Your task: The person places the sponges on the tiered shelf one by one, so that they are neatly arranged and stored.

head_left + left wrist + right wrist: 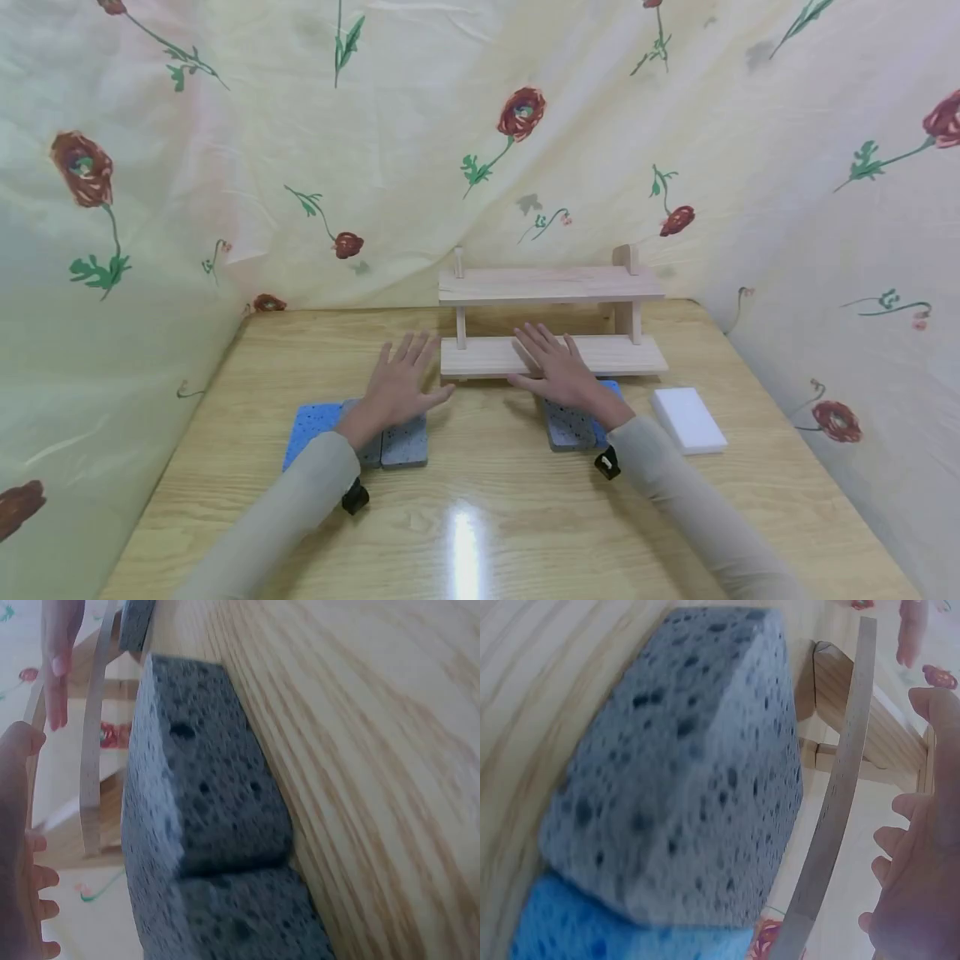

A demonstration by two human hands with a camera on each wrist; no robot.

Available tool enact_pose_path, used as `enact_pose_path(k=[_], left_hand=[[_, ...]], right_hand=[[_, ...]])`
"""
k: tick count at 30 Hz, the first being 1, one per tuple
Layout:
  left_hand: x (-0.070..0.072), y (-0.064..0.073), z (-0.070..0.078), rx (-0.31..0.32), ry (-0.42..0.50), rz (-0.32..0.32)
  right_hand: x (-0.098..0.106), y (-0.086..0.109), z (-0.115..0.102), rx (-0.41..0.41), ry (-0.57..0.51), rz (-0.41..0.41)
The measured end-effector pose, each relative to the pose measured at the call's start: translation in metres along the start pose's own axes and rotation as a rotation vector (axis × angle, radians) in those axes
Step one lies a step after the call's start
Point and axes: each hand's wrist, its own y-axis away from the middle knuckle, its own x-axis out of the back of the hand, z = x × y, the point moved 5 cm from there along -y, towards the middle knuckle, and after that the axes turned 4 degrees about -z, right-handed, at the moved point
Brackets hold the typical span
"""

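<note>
My left hand (396,385) hovers palm down, fingers spread, over the left group of sponges. That group has a blue sponge (311,427) and two grey sponges side by side, the nearer-to-centre grey sponge (405,443) showing best. My right hand (561,372), fingers extended and thumb out, is above a grey sponge (568,432) and a blue sponge (611,388), its fingertips in front of the wooden shelf (551,285). Neither hand holds anything. In the right wrist view, the speckled grey sponge (705,772) lies against the blue one (630,926), below the hand.
A white rectangular block (688,421) lies right of the right-hand sponges. The two-tier shelf stands at the back of the wooden table (480,483). Flower-patterned cloth (412,125) hangs behind and along both sides. A small black device (356,497) is under the left wrist.
</note>
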Motion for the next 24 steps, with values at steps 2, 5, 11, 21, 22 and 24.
enact_pose_path(k=[2, 5, 11, 21, 22, 24], left_hand=[[0.0, -0.001, 0.006, -0.013, 0.007, -0.009], [-0.001, -0.002, 0.016, -0.032, 0.013, -0.013], [0.001, -0.005, 0.038, -0.09, 0.06, 0.009], [-0.006, -0.008, 0.072, -0.175, 0.021, 0.011], [-0.007, -0.008, 0.075, -0.184, 0.027, 0.006], [-0.008, -0.008, 0.083, -0.2, 0.033, -0.001]], right_hand=[[0.002, 0.001, 0.0, 0.007, 0.013, -0.011], [0.005, 0.003, 0.002, 0.021, 0.057, -0.028], [0.016, 0.006, 0.009, 0.048, 0.141, -0.041], [0.033, 0.024, 0.033, 0.06, 0.232, -0.035], [0.035, 0.027, 0.036, 0.059, 0.242, -0.034], [0.037, 0.032, 0.044, 0.057, 0.263, -0.03]])
